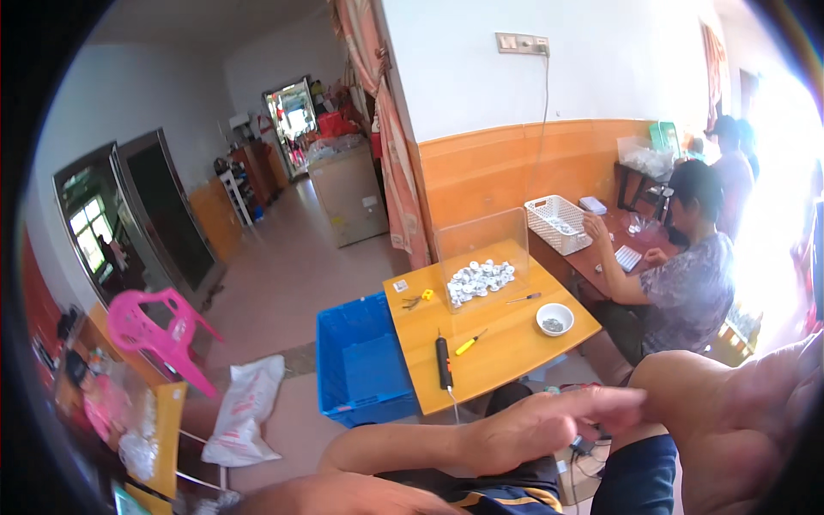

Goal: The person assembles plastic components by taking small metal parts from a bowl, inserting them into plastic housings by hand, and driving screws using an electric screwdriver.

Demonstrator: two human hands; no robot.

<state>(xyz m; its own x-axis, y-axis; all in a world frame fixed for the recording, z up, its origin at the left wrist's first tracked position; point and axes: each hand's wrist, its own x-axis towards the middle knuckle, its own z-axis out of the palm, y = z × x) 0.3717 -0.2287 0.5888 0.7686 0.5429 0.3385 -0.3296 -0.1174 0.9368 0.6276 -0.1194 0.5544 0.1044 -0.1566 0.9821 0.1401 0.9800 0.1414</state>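
My left hand (pixel 558 419) reaches across in front of me with its fingers stretched out, somewhat blurred. Its fingertips meet my bent right arm (pixel 687 390) near the elbow; whether they touch is hard to tell. My right hand itself is out of sight. Beyond my left hand stands a small wooden table (pixel 506 343). On it are a corded black electric screwdriver (pixel 443 360), a yellow-handled screwdriver (pixel 468 345) and a thin dark-handled tool (pixel 524 298). A white bowl (pixel 555 319) holds small metal pieces. White round parts (pixel 481 281) lie heaped in a clear plastic box (pixel 482 232).
A blue crate (pixel 360 360) stands against the table's left side. Farther left are a white sack (pixel 247 412) and a pink chair (pixel 159 330). At the right, a person (pixel 691 257) works at a dark table with a white basket (pixel 556 225). Cables (pixel 584 459) lie below.
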